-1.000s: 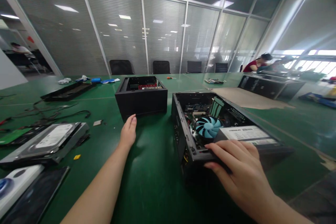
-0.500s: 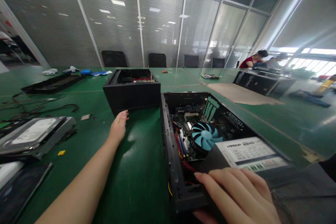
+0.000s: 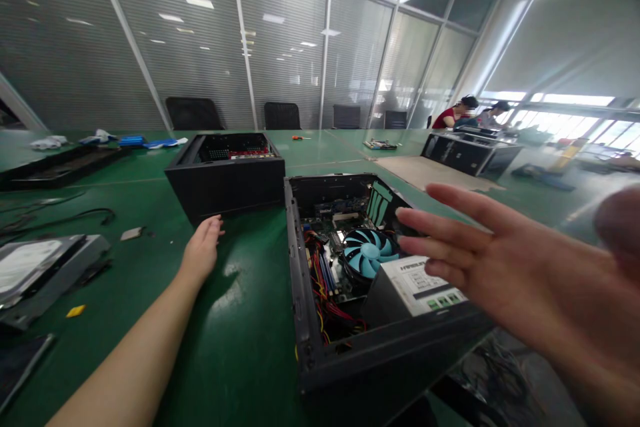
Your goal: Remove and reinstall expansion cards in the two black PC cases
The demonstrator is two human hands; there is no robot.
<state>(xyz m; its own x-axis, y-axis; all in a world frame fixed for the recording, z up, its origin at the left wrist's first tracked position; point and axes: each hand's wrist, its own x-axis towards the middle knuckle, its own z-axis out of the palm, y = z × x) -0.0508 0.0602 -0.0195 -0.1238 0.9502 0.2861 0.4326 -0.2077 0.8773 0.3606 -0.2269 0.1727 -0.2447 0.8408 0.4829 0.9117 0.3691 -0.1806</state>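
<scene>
An open black computer case point(image 3: 293, 280) lies on the green table point(image 3: 240, 360), showing a blue fan point(image 3: 369, 252), coloured cables and a silver power supply point(image 3: 415, 283). My right hand point(image 3: 465, 243) is raised above the case's right side, palm showing, fingers spread and holding nothing. My left hand point(image 3: 201, 250) rests at the table left of this case, near the lower edge of a second black case point(image 3: 230, 187); its fingers are loosely bent and nothing shows in them.
Drives point(image 3: 55, 270), a yellow piece point(image 3: 76, 311), cables and a black tray point(image 3: 65, 167) lie at left. An orange screwdriver point(image 3: 300, 138) and a circuit board point(image 3: 381, 145) are farther back. Two people sit at the far right behind another case point(image 3: 457, 153).
My right hand has let go of the near edge of the open case and risen, fingers spreading. The view has turned right; my left hand stays by the second case.
</scene>
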